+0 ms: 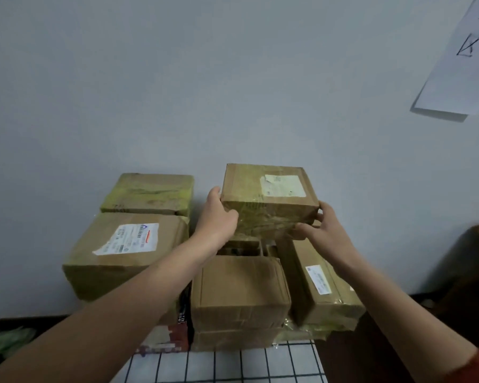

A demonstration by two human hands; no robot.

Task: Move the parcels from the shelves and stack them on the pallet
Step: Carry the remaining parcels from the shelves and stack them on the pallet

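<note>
Head cam: L hand [219,217] & R hand [325,230] both gripped a brown parcel [268,194] over boxes [241,291] by the wall [205,78].

Stack sits tight against pale grey wall [233,78], no way round back. Dark gap [244,248] mid-stack, roofed by taped brown parcel [268,197]. Big white-labelled brown carton [122,252] walls off left, long labelled brown box [321,286] blocks right. Strip of white grid-lined sheet [233,363] out front, easy reach.
</note>
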